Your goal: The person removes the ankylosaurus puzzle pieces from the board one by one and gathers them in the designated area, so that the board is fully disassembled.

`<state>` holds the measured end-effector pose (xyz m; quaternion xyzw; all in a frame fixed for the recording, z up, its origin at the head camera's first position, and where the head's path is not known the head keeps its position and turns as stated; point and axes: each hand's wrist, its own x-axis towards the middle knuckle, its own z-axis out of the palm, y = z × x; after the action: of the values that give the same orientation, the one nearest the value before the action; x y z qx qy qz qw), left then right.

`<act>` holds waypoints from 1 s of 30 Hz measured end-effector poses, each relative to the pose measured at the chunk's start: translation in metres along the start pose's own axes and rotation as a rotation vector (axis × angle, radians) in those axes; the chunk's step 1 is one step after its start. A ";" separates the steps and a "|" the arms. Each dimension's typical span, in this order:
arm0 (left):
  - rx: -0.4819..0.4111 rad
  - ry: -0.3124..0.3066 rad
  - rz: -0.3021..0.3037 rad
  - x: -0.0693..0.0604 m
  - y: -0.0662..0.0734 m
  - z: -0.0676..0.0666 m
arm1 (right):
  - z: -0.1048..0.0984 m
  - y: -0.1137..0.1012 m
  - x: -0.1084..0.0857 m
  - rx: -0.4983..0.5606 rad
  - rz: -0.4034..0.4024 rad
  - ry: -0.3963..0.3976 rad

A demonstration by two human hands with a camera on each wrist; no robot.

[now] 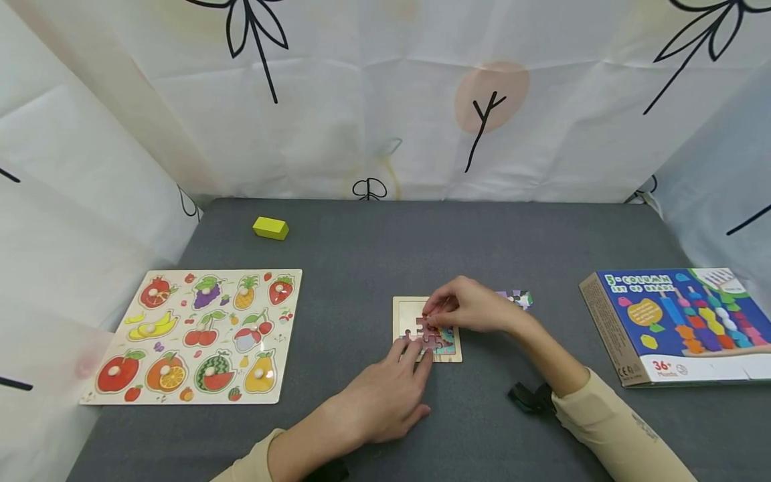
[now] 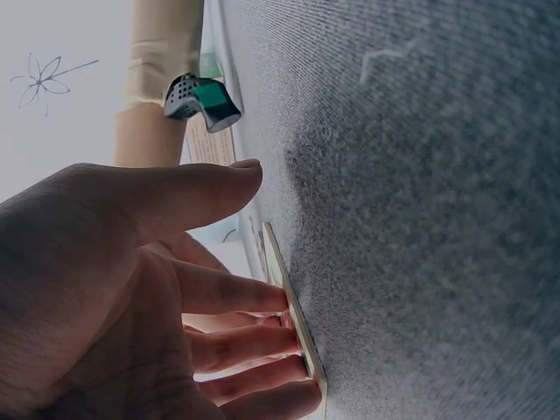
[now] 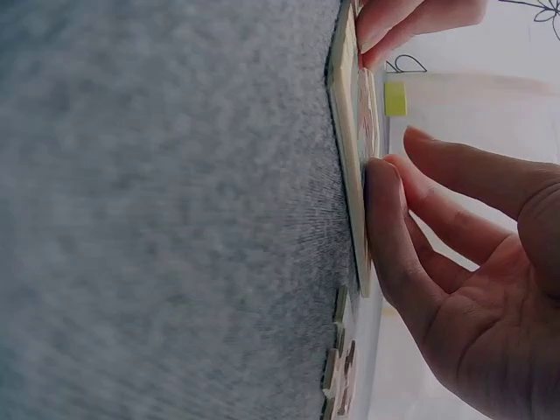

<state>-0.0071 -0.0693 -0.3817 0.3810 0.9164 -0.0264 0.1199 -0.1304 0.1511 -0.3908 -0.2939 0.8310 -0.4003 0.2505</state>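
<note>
A small wooden jigsaw board lies on the grey table with some pieces set in it. Pinkish-brown puzzle pieces show between the two hands. My left hand rests its outstretched fingertips on the board's near left part, thumb spread off to the side. From the right, my right hand reaches over and touches the puzzle with bent fingertips. The right wrist view shows its thumb apart from those fingers, with no piece visible between them. Loose puzzle pieces lie behind the right forearm, partly hidden.
On the left lies a fruit peg puzzle board. A yellow-green block sits toward the back left. At the right lies a blue game box. White patterned cloth bounds the table's back and sides.
</note>
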 end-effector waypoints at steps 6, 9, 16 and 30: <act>0.006 0.022 -0.003 0.000 0.001 0.001 | 0.000 -0.002 0.004 -0.029 0.024 0.005; 0.004 0.021 -0.001 0.000 0.001 0.001 | 0.000 -0.001 0.006 -0.034 0.038 0.006; 0.019 0.014 0.005 0.000 0.000 0.000 | 0.002 0.000 0.008 -0.012 0.048 -0.008; 0.021 0.027 0.004 -0.001 0.000 0.001 | 0.005 -0.004 0.005 -0.033 0.024 0.031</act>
<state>-0.0064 -0.0698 -0.3820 0.3842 0.9169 -0.0309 0.1037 -0.1294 0.1432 -0.3916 -0.2816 0.8448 -0.3881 0.2375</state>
